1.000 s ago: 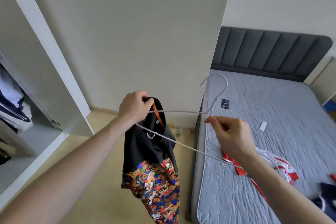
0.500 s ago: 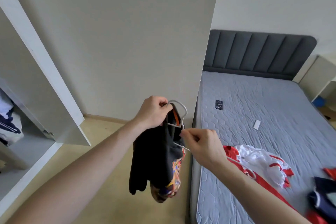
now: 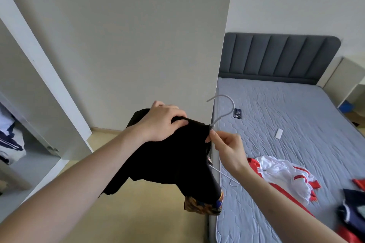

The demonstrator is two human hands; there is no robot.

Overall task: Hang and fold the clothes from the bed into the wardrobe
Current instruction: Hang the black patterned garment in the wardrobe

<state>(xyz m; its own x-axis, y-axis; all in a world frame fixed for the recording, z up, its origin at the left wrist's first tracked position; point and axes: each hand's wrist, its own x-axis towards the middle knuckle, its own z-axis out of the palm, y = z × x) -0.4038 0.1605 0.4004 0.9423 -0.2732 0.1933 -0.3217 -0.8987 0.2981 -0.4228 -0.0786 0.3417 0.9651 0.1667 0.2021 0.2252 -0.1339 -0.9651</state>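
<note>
Black shirt (image 3: 169,156) hangs in mid-air left of the bed (image 3: 296,144), left hand (image 3: 160,122) clutching its collar so the right hand (image 3: 227,148), pinching the hanger (image 3: 221,112), can seat it inside.

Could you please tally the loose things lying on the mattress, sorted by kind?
Clothing heaps: 2, a red and white heap and a dark navy and red heap at the frame's right edge; separate garments cannot be counted.
Phones: 1.
Small white flat items: 1.
Total: 4
</note>
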